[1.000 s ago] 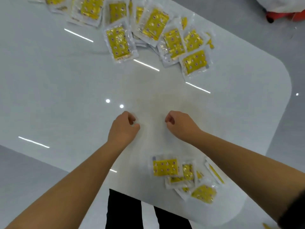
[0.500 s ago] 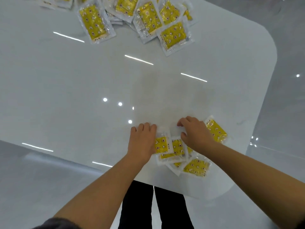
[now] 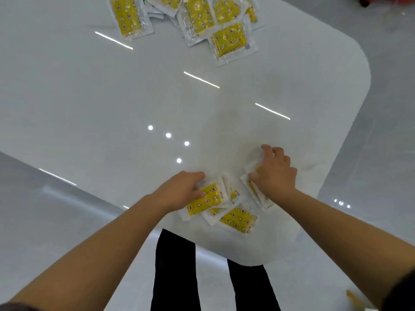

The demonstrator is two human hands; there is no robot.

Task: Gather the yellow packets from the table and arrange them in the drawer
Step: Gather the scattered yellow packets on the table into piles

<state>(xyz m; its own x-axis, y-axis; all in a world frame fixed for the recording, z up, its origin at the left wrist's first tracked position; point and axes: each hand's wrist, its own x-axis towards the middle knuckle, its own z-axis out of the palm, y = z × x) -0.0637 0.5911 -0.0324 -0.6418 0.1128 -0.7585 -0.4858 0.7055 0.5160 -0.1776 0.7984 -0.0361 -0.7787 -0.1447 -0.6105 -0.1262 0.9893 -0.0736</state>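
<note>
far packets (image 3: 229, 39): cut off by top edge
near packets (image 3: 238, 218): partly under left hand (image 3: 179, 189) and right hand (image 3: 277, 176) (count unclear)

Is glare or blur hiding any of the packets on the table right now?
Head view: ceiling lights glare as streaks and dots on the bare table, off both piles. Far packets are sharp but cropped by the top edge. Near packets are clear; the left hand and right hand cover some. The table's edge bows.
</note>
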